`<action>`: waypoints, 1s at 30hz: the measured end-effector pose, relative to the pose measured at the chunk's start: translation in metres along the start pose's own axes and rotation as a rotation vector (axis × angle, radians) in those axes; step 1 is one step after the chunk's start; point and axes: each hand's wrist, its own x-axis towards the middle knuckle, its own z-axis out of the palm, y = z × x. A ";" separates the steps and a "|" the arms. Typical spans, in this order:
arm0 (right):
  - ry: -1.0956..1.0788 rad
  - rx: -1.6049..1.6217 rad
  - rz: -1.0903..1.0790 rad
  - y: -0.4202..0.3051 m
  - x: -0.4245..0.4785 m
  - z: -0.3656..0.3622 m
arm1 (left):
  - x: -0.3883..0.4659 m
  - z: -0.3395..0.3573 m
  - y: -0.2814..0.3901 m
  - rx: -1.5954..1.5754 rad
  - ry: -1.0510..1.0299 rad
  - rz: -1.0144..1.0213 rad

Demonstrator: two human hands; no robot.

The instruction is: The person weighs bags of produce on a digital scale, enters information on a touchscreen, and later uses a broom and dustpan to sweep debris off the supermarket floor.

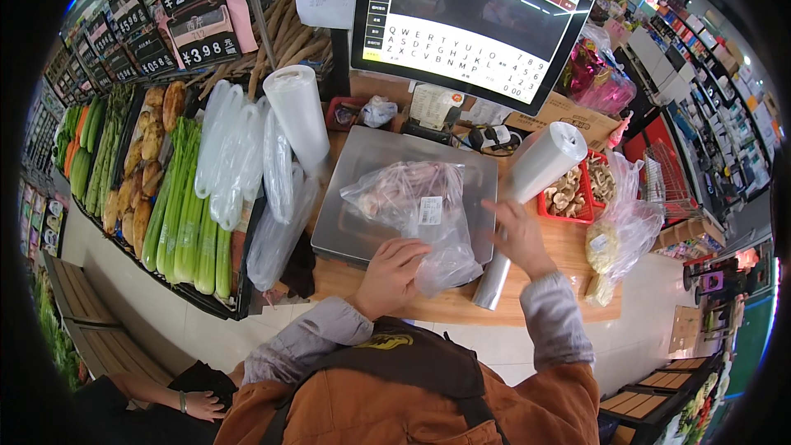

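Observation:
A clear plastic bag of pinkish, meat-like pieces [411,188] lies on the metal plate of a weighing scale [346,222], with a printed label [431,211] stuck on it. My left hand [392,272] is at the bag's loose near end, its fingers curled over the plastic; whether they grip it is hidden. Over the plate's right edge my right hand [519,236] is held with fingers apart and nothing in it. Just under that hand a roll in shiny wrap [492,284] lies on the wooden counter [550,296]. A touchscreen [469,18] stands behind the scale.
Rolls of clear bags stand at left [296,114] and right [544,157]. Carrier bags [232,148] hang beside celery [191,228]. Red baskets of mushrooms [565,218] and a bagged yellowish item [609,247] sit at right. Another person's hand [204,405] shows at lower left.

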 end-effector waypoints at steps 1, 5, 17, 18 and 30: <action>-0.023 -0.007 -0.053 -0.011 -0.009 -0.004 | 0.000 -0.003 0.000 -0.001 0.017 -0.013; -0.025 0.069 -0.215 -0.060 -0.013 -0.008 | 0.007 -0.003 0.008 -0.102 0.052 -0.076; 0.353 0.263 -0.247 -0.093 0.093 -0.010 | -0.043 -0.043 0.000 -0.480 0.342 -0.651; 0.312 0.286 -0.268 -0.102 0.107 -0.018 | -0.059 -0.036 -0.003 -0.627 0.353 -0.746; 0.346 0.713 -0.162 -0.160 0.161 -0.055 | -0.129 -0.062 0.003 -0.601 -0.029 -0.868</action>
